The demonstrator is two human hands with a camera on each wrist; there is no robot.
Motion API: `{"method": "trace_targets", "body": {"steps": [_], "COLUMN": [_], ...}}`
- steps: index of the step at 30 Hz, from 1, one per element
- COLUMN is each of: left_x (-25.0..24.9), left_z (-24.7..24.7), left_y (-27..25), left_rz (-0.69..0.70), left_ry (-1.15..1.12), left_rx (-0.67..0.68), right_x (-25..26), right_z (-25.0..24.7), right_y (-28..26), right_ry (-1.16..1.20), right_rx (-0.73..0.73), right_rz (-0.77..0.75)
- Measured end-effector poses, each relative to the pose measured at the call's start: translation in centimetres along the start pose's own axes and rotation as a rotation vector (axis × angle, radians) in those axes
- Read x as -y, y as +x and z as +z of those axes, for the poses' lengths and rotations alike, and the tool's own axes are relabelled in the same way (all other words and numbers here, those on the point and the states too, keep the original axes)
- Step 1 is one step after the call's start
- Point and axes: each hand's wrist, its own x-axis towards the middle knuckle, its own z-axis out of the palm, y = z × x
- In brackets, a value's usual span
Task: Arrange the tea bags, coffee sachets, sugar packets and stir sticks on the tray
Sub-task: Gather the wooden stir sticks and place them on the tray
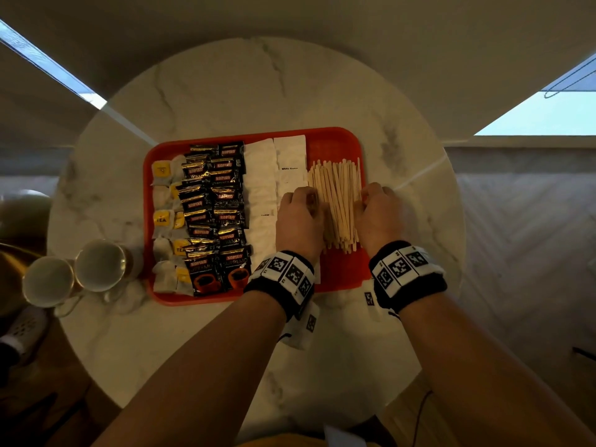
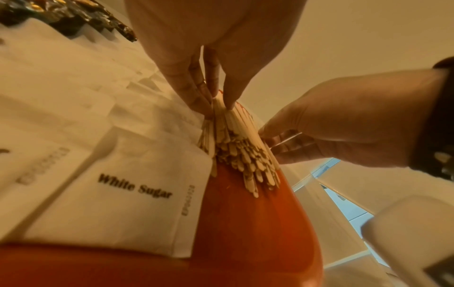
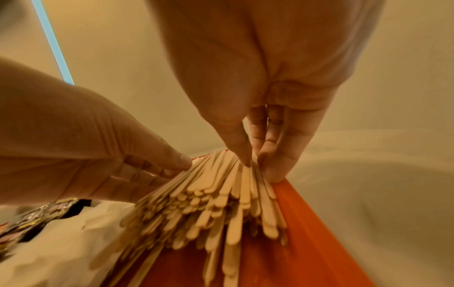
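A red tray (image 1: pixel 332 143) holds, from left to right, rows of tea bags (image 1: pixel 164 217), black coffee sachets (image 1: pixel 213 214), white sugar packets (image 1: pixel 261 188) and a bundle of wooden stir sticks (image 1: pixel 338 201). My left hand (image 1: pixel 311 201) is at the bundle's left side, my right hand (image 1: pixel 371 201) at its right side. In the left wrist view the left hand (image 2: pixel 216 101) pinches sticks (image 2: pixel 240 153) between thumb and fingers, beside a "White Sugar" packet (image 2: pixel 117 194). In the right wrist view the right hand (image 3: pixel 255 163) pinches the outer sticks (image 3: pixel 209 205) near the tray rim (image 3: pixel 307 233).
The tray sits on a round white marble table (image 1: pixel 225 101). Two cups (image 1: pixel 100 266) (image 1: pixel 48 279) lie on their sides just left of the tray. A bare strip of red tray shows beyond the sticks, and bare tabletop surrounds the tray.
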Motion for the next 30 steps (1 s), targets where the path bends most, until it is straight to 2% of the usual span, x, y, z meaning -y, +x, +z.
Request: {"method": "trace_targets", "body": {"steps": [6, 10, 14, 16, 19, 21, 23, 27, 30], "left_x": [0.2, 0.0, -1.9, -3.1, -4.5, -5.0, -5.1, -4.8, -4.7], "left_z": [-0.1, -0.5, -0.7, -0.1, 1.5, 2.5, 3.1, 3.6, 3.6], "left_y": [0.1, 0.3, 1.4, 2.8, 5.2, 6.5, 7.3, 7.9, 7.8], "left_rz": [-0.002, 0.019, 0.132, 0.212, 0.305, 0.321, 0.345, 0.430, 0.429], "left_ry": [-0.010, 0.010, 0.024, 0.073, 0.225, 0.366, 0.492, 0.604, 0.600], "left_rx": [-0.013, -0.052, -0.085, -0.055, 0.036, 0.081, 0.119, 0.178, 0.175], "right_x": [-0.2, -0.1, -0.2, -0.6, -1.8, -2.5, -3.5, -4.7, -4.6], "right_z": [-0.3, -0.7, -1.6, -1.9, -1.9, -1.0, 0.4, 2.0, 2.2], "right_y": [0.0, 0.0, -0.6, -1.5, -3.8, -5.1, -5.9, -5.8, -5.0], "right_ry": [0.030, 0.025, 0.048, 0.106, 0.156, 0.016, -0.175, -0.195, -0.190], "right_rx": [-0.022, 0.014, -0.020, 0.005, 0.187, 0.380, 0.476, 0.377, 0.296], "right_rz": [-0.022, -0.022, -0.020, -0.055, -0.181, -0.266, -0.346, -0.419, -0.431]}}
